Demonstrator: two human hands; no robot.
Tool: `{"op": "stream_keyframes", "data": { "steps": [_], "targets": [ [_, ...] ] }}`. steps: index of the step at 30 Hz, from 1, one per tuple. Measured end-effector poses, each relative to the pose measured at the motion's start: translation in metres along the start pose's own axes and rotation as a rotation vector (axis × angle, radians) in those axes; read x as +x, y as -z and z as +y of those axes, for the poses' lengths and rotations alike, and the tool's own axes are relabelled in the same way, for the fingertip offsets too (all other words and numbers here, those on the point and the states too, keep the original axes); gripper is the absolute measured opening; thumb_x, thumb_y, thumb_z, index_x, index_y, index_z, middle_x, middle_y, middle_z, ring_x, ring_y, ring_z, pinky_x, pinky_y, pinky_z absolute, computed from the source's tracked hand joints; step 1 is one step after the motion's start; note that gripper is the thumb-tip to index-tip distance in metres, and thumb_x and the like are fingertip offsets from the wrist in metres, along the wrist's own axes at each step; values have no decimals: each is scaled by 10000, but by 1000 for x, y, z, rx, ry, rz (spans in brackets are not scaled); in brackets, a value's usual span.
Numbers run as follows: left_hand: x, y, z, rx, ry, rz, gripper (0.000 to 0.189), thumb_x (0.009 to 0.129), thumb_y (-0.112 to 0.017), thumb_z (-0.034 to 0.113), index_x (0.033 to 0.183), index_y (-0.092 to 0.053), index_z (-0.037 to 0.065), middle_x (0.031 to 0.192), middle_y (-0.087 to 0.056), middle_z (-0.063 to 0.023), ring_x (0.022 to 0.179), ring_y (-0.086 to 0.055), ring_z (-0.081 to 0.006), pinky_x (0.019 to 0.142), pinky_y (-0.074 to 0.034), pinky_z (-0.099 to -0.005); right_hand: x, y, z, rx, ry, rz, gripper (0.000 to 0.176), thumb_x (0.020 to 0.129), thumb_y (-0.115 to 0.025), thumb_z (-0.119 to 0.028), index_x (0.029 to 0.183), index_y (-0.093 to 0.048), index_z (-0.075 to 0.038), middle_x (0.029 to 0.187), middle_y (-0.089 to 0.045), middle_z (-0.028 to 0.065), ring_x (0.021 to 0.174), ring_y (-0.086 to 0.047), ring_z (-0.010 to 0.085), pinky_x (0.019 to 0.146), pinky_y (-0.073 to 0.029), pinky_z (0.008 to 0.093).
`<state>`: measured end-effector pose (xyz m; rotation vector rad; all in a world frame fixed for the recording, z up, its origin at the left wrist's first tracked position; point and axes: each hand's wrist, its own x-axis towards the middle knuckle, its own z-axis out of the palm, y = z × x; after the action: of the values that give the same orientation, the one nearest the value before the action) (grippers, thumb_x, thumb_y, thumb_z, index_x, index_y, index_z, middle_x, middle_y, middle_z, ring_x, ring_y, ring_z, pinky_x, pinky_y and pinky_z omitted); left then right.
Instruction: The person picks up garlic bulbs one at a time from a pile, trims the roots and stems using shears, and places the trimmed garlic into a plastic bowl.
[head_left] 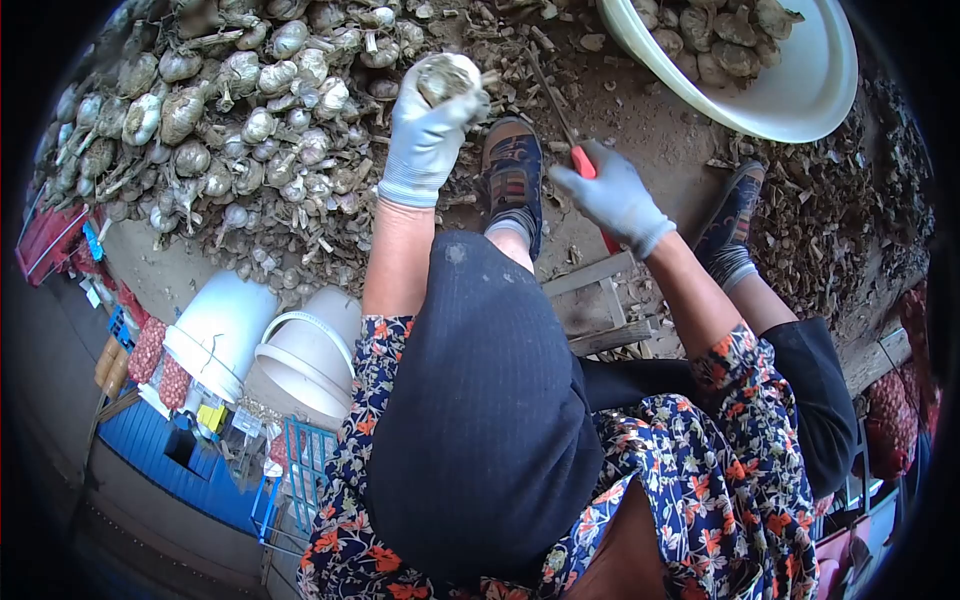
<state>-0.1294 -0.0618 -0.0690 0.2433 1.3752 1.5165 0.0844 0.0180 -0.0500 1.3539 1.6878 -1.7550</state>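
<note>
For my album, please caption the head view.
Beside heaped garlic, the gloved left hand holds a bulb, the right hand a red-handled tool.

White buckets [222, 325]: two, side by side left of centre, one with a curved handle
Mesh sacks [173, 385]: filled, reddish, just left of the buckets; a similar sack [890, 425] near the right edge
Yellow item [211, 417]: small, below the buckets
Blue panel [150, 455]: lower left
Blue rack [312, 462]: barred, right of the panel
Wooden pieces [600, 275]: right of centre, on the ground [655, 75]
Pink item [852, 560]: lower right, partly hidden
</note>
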Motion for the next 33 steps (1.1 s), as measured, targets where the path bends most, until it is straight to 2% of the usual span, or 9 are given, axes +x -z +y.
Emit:
{"op": "stream_keyframes", "data": {
  "steps": [7, 9, 12, 15, 20, 25, 27, 30, 33],
  "targets": [
    [-11, -5, -4, -511, 80, -140, 291, 845, -639, 154, 1105, -566, 47, 988, -618, -85, 882, -605, -208, 773, -531, -321, -17, -4, -12, 132, 145, -254, 540, 830, -603, -408, 1171, -524, 3, 1101, -611, 218, 1017, -599, 336, 891, -451, 369],
    [-13, -11, -2, -419, 107, -119, 290, 848, -640, 163, 1110, -569, 60, 984, -623, -78, 876, -608, -202, 764, -532, -320, -12, -7, -12, 140, 250, -142, 346, 860, -642, -362, 915, -557, -31, 755, -564, 20, 653, -513, 91, 588, -447, 250],
    [-11, -15, 1, -230, 123, -39, 300, 843, -652, 192, 1100, -563, 66, 977, -633, -73, 832, -611, -182, 744, -533, -314, -8, 0, -16, -77, 250, -64, 415, 830, -620, -370, 987, -595, 14, 869, -656, 153, 815, -635, 254, 762, -487, 372],
    [0, -37, 13, 51, 94, 89, 406, 845, -657, 246, 1150, -495, 31, 989, -629, -103, 785, -620, -158, 682, -537, -305, -3, -5, 3, 490, -99, -105, 311, 831, -634, -313, 794, -542, -19, 591, -529, 40, 489, -511, 124, 453, -428, 302],
    [19, -118, 72, 209, -279, -493, 849, 777, -737, 424, 1351, -291, -15, 1250, -420, -178, 898, -610, -173, 715, -542, -297, -14, -10, 13, 481, -126, -152, 294, 825, -642, -285, 788, -515, -23, 613, -514, 27, 490, -497, 111, 441, -413, 291],
    [51, -38, 37, 1390, 118, 308, 319, 822, -682, 223, 1031, -616, -9, 714, -619, -93, 641, -623, -149, 537, -495, -224, -9, -4, 17, 380, -93, -103, 300, 818, -643, -285, 833, -516, -15, 635, -528, 30, 508, -499, 111, 457, -420, 282],
    [49, 15, 1, 585, 271, 690, 399, 810, -693, 154, 1134, -540, -23, 745, -602, -103, 540, -557, -138, 461, -439, -238, -10, 2, 13, 414, -128, -112, 315, 808, -643, -297, 838, -517, -10, 638, -533, 37, 522, -504, 113, 476, -427, 282],
    [65, 38, -19, 280, -102, 767, 633, 748, -724, 14, 1256, -349, -31, 771, -528, -56, 479, -451, -108, 402, -370, -253, -4, -2, 16, 389, -183, -125, 327, 797, -640, -314, 856, -527, -13, 665, -556, 62, 546, -532, 143, 517, -444, 302],
    [90, 48, -23, 208, -46, 799, 557, 734, -709, -45, 1200, -404, -39, 826, -547, -41, 636, -507, -97, 530, -450, -254, 6, -15, 27, 219, -127, -123, 358, 796, -619, -345, 889, -549, -6, 748, -616, 134, 668, -609, 248, 624, -477, 366]
  ]
}}
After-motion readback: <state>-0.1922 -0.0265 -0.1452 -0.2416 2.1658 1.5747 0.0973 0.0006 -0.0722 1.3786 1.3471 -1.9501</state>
